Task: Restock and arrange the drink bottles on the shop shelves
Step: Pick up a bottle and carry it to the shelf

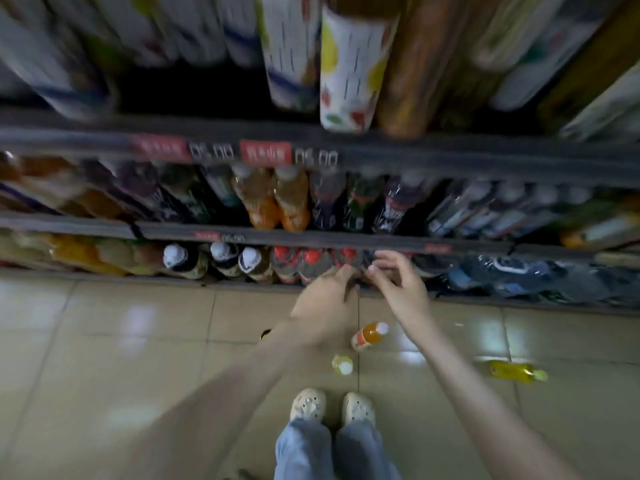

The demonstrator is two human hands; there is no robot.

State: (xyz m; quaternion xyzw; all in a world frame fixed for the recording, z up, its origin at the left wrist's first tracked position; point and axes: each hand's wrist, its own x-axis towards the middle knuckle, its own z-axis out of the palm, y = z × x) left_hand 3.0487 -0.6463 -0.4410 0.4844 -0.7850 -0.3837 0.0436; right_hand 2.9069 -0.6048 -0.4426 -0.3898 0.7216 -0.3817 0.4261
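Note:
Both my hands reach down to the bottom shelf (242, 237), at a row of dark bottles with red caps (313, 258). My left hand (325, 296) has its fingers curled at the neck of one red-capped bottle (348, 259). My right hand (398, 282) hovers just to its right with thumb and fingers loosely spread, holding nothing. On the floor behind my hands stand an orange bottle with a white cap (369, 336) and a small yellow bottle (342, 364). The picture is blurred by motion.
White-capped bottles (214, 259) stand left of the red-capped row. The middle shelf holds orange bottles (277, 202) and dark ones. Large bottles (349, 71) fill the upper shelf. A yellow bottle (516, 371) lies on the tiled floor to the right. My feet (332, 408) are below.

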